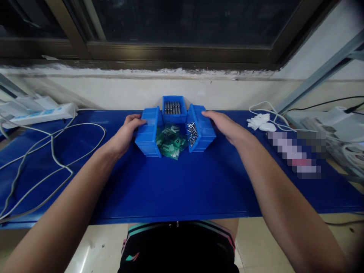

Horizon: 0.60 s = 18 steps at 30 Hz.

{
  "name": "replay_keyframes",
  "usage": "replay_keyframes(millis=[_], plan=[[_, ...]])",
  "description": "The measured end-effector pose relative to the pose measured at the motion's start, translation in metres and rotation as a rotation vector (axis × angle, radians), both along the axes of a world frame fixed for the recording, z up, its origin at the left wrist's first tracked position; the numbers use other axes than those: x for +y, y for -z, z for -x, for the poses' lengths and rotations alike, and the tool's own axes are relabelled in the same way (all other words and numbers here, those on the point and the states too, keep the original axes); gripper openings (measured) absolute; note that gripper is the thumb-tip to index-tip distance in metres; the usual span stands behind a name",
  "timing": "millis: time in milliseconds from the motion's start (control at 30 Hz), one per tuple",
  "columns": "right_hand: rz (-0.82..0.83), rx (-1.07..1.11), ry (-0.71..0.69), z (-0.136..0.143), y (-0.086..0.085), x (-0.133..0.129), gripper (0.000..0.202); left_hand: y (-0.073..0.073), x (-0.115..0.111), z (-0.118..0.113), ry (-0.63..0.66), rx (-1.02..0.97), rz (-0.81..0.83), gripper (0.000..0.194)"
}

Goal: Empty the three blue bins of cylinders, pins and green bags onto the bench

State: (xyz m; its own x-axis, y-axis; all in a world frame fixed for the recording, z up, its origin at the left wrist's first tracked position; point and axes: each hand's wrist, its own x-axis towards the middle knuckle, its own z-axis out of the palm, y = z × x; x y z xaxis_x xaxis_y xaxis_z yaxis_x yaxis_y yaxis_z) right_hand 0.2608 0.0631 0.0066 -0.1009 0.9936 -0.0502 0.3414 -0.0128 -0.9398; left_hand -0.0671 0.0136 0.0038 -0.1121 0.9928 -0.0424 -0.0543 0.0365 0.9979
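Observation:
A blue plastic bin (148, 131) is tipped on its side, its mouth facing right. My left hand (130, 131) grips its outer left end, fingers partly hidden behind it. Opposite, my right hand (220, 123) holds a second blue bin (203, 129), tipped with its mouth facing left, thumb on its top edge. Small shiny metal screws or pins (192, 134) show in that mouth. Between the two bins lies a heap of green pieces with pale parts (171, 142), perhaps small circuit boards. Behind it a third blue bin (174, 117) stands upright with several grey metal rods (172, 107) inside.
Everything rests on a blue-covered table (182, 182) against a wall. A white power strip (42, 113) and loose white cables (52, 148) lie at left. On the right are crumpled white tissue (258, 122), a blurred-out object (295, 153) and a metal frame (318, 72).

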Motion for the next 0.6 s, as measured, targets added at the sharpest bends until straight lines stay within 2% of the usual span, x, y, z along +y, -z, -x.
replay_keyframes(millis=[100, 333, 600], plan=[[0.041, 0.057, -0.046, 0.003, 0.001, -0.002, 0.039, 0.002, 0.001, -0.004, -0.074, -0.005, 0.054, 0.043], [0.161, 0.184, -0.078, 0.012, 0.007, -0.002, 0.046, 0.002, -0.004, -0.024, -0.077, -0.093, 0.040, 0.042], [0.137, 0.076, -0.081, 0.010, 0.008, -0.002, 0.052, 0.007, -0.003, -0.030, -0.124, -0.138, -0.008, 0.043]])
